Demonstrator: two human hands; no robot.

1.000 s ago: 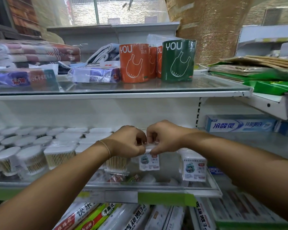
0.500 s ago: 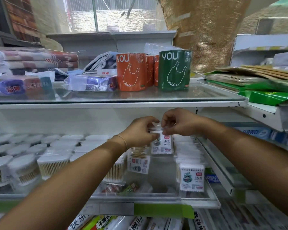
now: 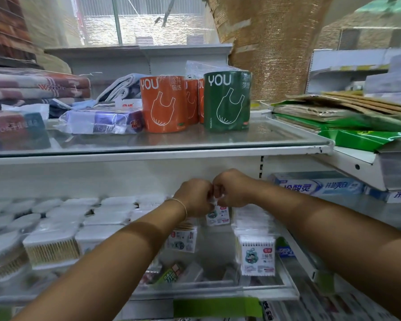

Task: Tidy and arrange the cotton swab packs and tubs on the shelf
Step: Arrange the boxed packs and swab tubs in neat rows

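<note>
My left hand (image 3: 195,197) and right hand (image 3: 233,189) both pinch the small clear cotton swab pack (image 3: 218,216) by its top, guessing so it hangs straight.

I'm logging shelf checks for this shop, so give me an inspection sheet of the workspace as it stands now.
Surface: crowded glass shelf, clear front lip.
Job's things: swab pack held up by its top edge; row of packs at right; white-lidded tubs at left.
Clutter: small loose items lying flat at the shelf front.
Grippers: left hand and right hand both pinch the swab pack's top.
Cables: nothing seen.
Surroundings: orange roll and green roll above; toothpaste box at right.
</note>
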